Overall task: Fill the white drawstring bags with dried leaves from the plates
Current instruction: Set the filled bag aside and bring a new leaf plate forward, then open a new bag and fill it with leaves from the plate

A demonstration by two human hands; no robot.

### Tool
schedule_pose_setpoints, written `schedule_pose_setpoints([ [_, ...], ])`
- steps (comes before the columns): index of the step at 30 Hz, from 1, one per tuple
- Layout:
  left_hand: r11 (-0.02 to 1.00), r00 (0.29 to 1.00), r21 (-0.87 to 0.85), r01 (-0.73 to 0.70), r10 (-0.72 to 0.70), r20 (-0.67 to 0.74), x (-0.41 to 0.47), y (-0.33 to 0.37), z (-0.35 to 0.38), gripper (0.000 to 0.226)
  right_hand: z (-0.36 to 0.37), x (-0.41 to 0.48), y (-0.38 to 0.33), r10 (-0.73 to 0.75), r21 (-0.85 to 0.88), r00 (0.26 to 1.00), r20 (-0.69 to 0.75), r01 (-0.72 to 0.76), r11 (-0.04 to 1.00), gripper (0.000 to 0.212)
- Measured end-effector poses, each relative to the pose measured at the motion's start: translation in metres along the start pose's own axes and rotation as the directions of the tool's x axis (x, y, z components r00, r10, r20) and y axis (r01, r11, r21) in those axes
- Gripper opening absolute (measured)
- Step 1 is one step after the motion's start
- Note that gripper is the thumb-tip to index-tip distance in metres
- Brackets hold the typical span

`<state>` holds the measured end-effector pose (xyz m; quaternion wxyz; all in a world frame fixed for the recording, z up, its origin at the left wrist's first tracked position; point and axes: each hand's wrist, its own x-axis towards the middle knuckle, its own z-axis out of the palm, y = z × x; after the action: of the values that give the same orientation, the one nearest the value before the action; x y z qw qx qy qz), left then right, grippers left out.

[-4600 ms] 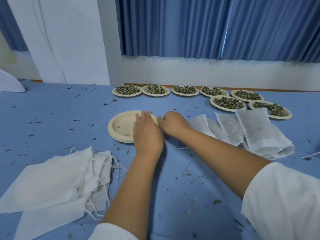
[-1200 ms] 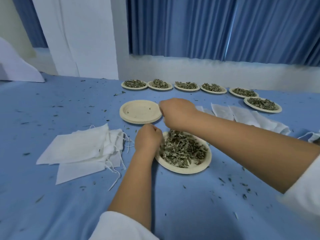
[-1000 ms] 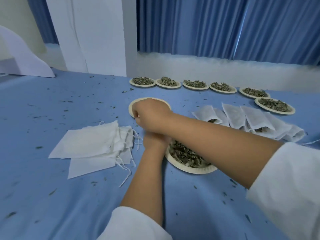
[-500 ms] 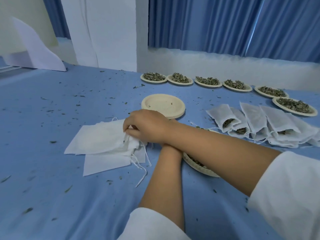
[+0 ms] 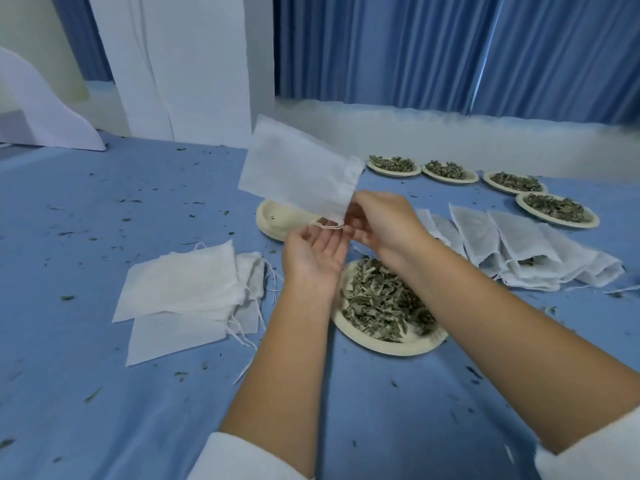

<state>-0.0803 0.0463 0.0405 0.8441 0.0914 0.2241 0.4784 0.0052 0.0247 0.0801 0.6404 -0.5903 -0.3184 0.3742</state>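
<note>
Partly, the raised bag (image 5: 301, 178) hides empty plates (image 5: 274, 221).

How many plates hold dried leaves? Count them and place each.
5: the near plate at centre, and four in the far row, first, second, third, fourth from the left. The raised bag may hide more.
</note>
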Motion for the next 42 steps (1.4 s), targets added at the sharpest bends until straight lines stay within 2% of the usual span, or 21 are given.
schedule_pose_setpoints([
  [3,0.995,1.000,-0.103,0.016,-0.014,0.024,0.004,0.000,-0.003,0.032,-0.018,-0.008,0.010,0.036,0.075,0.999,-0.004,-0.035,0.997,0.011],
  [7,0.987,0.997,-0.163,0.007,-0.019,-0.075,0.005,-0.007,-0.004,0.036,-0.034,-0.016,0.019,0.065,0.186,0.998,0.008,-0.066,0.980,0.014],
  [11,0.989,0.987,0.144,-0.017,0.040,-0.157,0.002,-0.015,-0.001,0.036,-0.040,-0.022,0.023,0.086,0.219,0.995,0.053,-0.095,0.971,0.015],
  [15,0.907,0.931,0.363,-0.215,0.302,-0.203,0.000,-0.018,0.001,0.034,-0.046,-0.027,0.025,0.111,0.149,0.989,0.101,-0.125,0.981,0.014],
  [17,0.794,0.862,0.514,-0.325,0.473,-0.184,-0.002,-0.018,0.001,0.029,-0.050,-0.028,0.026,0.126,0.122,0.985,0.118,-0.140,0.983,0.015],
  [19,0.562,0.751,0.713,-0.419,0.655,-0.075,-0.003,-0.017,-0.001,0.025,-0.052,-0.030,0.026,0.124,0.076,0.986,0.114,-0.133,0.988,0.014],
  [20,0.422,0.701,0.778,-0.466,0.712,0.034,-0.004,-0.017,-0.002,0.024,-0.052,-0.030,0.026,0.113,0.029,0.988,0.107,-0.117,0.993,0.013],
  [22,0.163,0.669,0.834,-0.527,0.686,0.288,-0.006,-0.019,-0.004,0.028,-0.052,-0.032,0.027,0.080,-0.084,0.991,0.106,-0.071,0.994,0.013],
  [24,0.007,0.713,0.858,-0.514,0.559,0.423,-0.007,-0.020,-0.005,0.036,-0.052,-0.034,0.027,0.052,-0.154,0.989,0.139,-0.030,0.988,0.017],
  [26,-0.020,0.781,0.880,-0.475,0.453,0.431,-0.007,-0.020,-0.005,0.039,-0.053,-0.034,0.027,0.043,-0.178,0.984,0.176,-0.011,0.984,0.020],
  [28,-0.014,0.806,0.891,-0.453,0.420,0.416,-0.006,-0.017,-0.007,0.031,-0.054,-0.034,0.025,0.061,-0.154,0.977,0.206,-0.029,0.988,0.018],
  [33,-0.144,0.747,0.862,-0.485,0.445,0.495,-0.010,-0.014,-0.009,0.008,-0.061,-0.028,0.020,0.114,-0.053,0.977,0.179,-0.106,0.993,0.011],
  [37,-0.287,0.712,0.827,-0.484,0.421,0.562,-0.015,-0.017,-0.009,0.007,-0.067,-0.024,0.020,0.156,-0.063,0.975,0.158,-0.148,0.987,0.011],
  [39,-0.335,0.685,0.804,-0.491,0.422,0.594,-0.015,-0.019,-0.009,0.003,-0.067,-0.023,0.022,0.154,-0.163,0.980,0.129,-0.132,0.978,0.011],
  [40,-0.353,0.675,0.799,-0.486,0.429,0.600,-0.014,-0.020,-0.009,0.005,-0.067,-0.022,0.024,0.099,-0.273,0.991,0.088,-0.071,0.959,0.010],
  [42,-0.367,0.677,0.804,-0.467,0.437,0.592,-0.012,-0.022,-0.009,0.009,-0.069,-0.021,0.028,-0.163,-0.525,0.987,0.017,0.147,0.838,0.011],
])
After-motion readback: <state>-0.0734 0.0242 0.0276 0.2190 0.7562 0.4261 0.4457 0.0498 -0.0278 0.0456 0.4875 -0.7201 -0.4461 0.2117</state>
